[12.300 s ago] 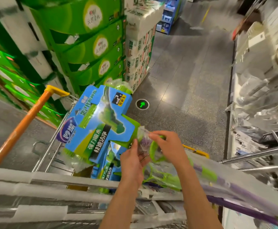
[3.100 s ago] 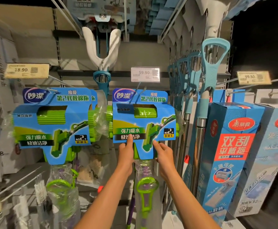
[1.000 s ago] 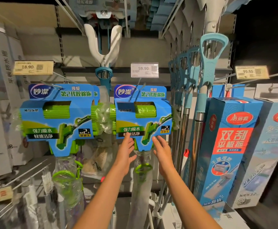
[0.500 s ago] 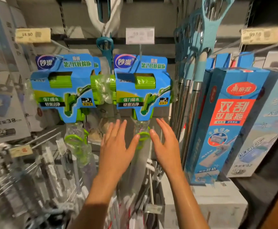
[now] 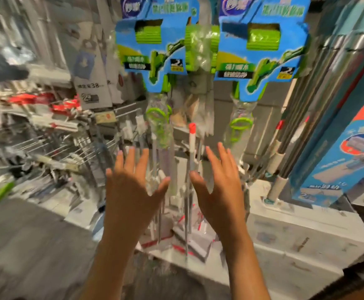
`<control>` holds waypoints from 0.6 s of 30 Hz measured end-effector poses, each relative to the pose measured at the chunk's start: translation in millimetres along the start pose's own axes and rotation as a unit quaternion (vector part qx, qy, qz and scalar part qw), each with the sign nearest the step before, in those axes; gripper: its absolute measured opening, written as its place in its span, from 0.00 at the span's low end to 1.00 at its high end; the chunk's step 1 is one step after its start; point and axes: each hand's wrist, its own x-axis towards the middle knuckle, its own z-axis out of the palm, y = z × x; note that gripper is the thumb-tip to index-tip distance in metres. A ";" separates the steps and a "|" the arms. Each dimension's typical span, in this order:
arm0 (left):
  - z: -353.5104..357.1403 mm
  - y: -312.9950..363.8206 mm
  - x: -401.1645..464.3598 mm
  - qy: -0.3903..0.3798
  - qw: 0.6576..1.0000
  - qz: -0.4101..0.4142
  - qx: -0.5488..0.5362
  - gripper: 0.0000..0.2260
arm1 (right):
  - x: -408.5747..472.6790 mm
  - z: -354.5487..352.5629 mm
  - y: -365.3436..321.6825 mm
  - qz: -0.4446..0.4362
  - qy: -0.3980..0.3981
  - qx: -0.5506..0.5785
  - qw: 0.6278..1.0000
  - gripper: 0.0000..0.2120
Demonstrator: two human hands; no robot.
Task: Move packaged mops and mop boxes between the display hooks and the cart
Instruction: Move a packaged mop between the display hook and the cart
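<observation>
Both hands, left hand [image 5: 131, 187] and right hand [image 5: 220, 182], are spread wide and hold nothing, below the blue cardboard-sleeved green sponge mop [image 5: 261, 48] hanging from its hook, probably because it now hangs unaided.

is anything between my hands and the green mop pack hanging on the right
Nothing visible blocks it. Both the left hand and right hand are open and empty, below the right-hand mop pack. Its bagged handle hangs just above the right hand; a red-tipped pole stands between the hands.
</observation>
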 end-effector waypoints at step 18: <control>-156.6 -256.3 -218.1 0.103 0.955 -0.277 0.018 0.35 | -145.7 162.9 -269.8 -0.168 -0.199 0.151 0.954 0.35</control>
